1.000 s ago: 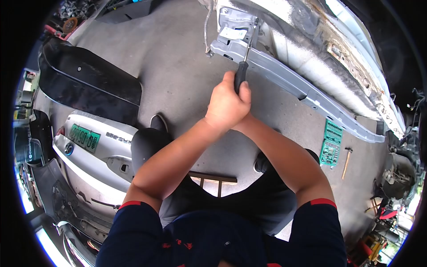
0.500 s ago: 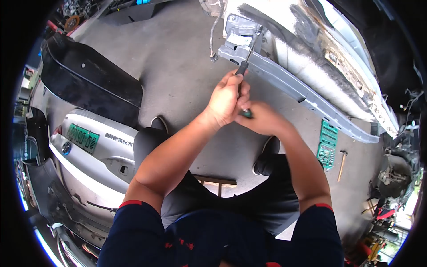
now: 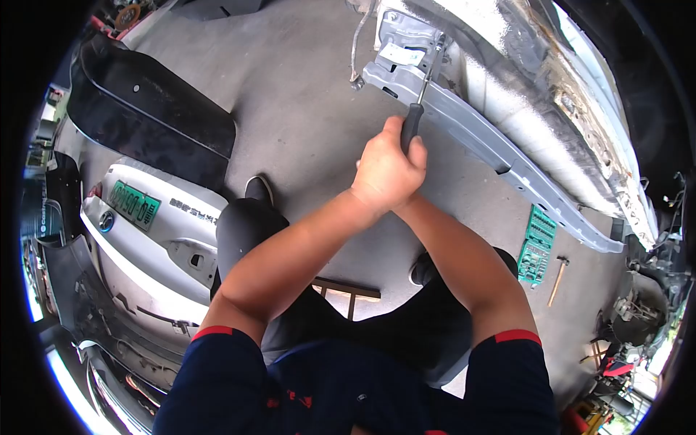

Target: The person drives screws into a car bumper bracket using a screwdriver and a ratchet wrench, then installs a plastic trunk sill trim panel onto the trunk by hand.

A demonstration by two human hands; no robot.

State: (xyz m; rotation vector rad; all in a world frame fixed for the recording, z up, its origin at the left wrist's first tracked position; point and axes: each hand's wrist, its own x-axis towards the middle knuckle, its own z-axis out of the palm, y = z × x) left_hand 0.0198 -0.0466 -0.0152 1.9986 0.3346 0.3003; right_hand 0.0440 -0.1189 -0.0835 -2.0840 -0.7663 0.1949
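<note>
Fingers (image 3: 417,154) of the left hand (image 3: 388,170) closed in a fist round a black-handled ratchet wrench (image 3: 412,129). Right forearm (image 3: 457,257) runs in beneath the left wrist (image 3: 366,203); right hand mostly hidden behind the left, its finger state cannot be told. Wrench points away, leaning slightly right; metal shaft (image 3: 424,88) crosses over a grey bumper beam (image 3: 478,138), far end at a grey mounting bracket (image 3: 407,30). White label (image 3: 401,54) just left of the shaft; thin cable (image 3: 355,54) left of the bracket. Beam runs from far centre to right, alongside a scuffed white vehicle body (image 3: 493,76). Right, on the grey floor (image 3: 304,109): open green socket case (image 3: 538,246), hammer (image 3: 556,284) just beside it. Left: black body panel (image 3: 156,105), far; nearer, silver tailgate (image 3: 156,235) with green licence plate (image 3: 135,205).
</note>
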